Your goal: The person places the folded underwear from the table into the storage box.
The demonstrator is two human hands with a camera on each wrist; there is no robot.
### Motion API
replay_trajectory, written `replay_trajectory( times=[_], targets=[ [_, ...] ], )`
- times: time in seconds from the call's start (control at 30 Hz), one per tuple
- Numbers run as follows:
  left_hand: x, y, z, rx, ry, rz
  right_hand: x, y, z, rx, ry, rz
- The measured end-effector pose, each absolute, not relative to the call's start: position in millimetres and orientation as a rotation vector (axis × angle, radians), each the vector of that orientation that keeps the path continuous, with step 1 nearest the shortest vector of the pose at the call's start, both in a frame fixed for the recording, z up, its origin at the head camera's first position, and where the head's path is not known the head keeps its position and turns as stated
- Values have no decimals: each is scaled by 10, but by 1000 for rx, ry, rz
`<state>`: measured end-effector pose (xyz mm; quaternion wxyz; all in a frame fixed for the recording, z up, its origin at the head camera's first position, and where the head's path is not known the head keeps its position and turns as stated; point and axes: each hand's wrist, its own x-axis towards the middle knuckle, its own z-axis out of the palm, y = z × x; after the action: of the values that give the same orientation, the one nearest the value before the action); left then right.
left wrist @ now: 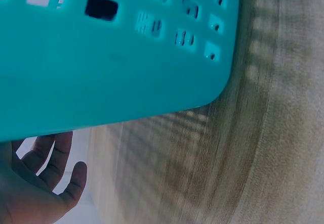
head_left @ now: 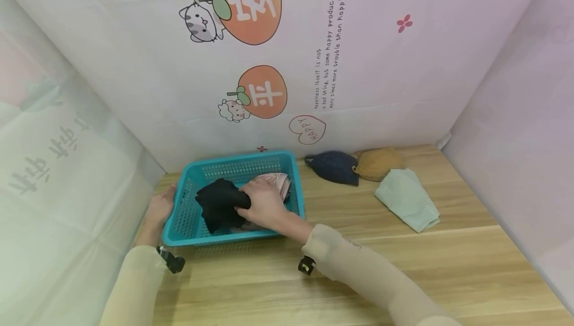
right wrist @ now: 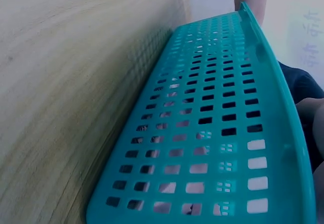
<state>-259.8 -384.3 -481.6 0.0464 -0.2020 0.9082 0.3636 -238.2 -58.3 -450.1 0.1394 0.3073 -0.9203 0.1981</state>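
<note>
My right hand (head_left: pixel 264 204) is inside a turquoise plastic basket (head_left: pixel 177 224), pinching a black cloth garment (head_left: pixel 220 201) between thumb and fingers. Pale pink folded cloth (head_left: pixel 283 182) lies under and beside that hand, partly covered by it. At the basket's left end, my left hand (head_left: pixel 160 209) holds the rim from outside. In the left wrist view, its bent fingers (left wrist: pixel 59 158) show against the end wall, and the thumb is hidden. The right wrist view shows the basket's slotted long side (right wrist: pixel 202 107), with the black garment (right wrist: pixel 304 85) rising past the rim.
Right of the basket on the wooden table (head_left: pixel 287 286) lie a navy cup-shaped fabric piece (head_left: pixel 334 166), a tan one (head_left: pixel 378 163) touching it, and a pale green folded cloth (head_left: pixel 408 199). A printed white curtain (head_left: pixel 367 86) stands right behind the basket; white sheets hang at both sides.
</note>
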Motion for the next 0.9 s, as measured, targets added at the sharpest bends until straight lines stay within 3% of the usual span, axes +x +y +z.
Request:
replay_trajectory(
  times=[0.27, 0.9],
  targets=[
    [-2609, -3819, -4849, -648, 2772, 1119, -2381, -635, -4593, 929, -2873, 266],
    [-2604, -3831, -4818, -640, 2773, 1094, -2347, -513, -4566, 992, -2848, 422]
  ],
)
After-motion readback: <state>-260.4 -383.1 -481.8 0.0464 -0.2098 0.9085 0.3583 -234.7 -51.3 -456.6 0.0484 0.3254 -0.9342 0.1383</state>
